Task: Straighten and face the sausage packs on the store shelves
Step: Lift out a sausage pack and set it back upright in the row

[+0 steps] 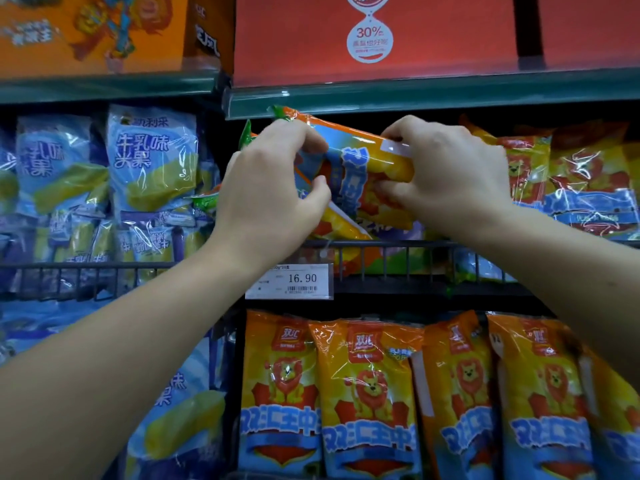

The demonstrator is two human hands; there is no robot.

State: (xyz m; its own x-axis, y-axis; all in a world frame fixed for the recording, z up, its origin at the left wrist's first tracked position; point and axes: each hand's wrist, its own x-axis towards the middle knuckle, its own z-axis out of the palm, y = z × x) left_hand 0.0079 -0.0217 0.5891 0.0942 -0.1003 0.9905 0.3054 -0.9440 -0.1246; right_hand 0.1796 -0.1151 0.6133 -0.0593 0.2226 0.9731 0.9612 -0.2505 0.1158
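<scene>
Both hands (356, 178) grip a tilted sausage pack (360, 174) just under the shelf edge (415, 98).

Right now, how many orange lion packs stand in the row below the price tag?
5, in a row left to right: first, second, third, fourth, and a fifth partly cut off at the right edge. More may be hidden behind them.

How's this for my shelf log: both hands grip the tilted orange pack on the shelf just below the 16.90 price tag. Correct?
Not quite. The head view shows the left hand and right hand gripping the tilted orange pack on the shelf just above the 16.90 price tag, not below it. The rest holds.
</scene>
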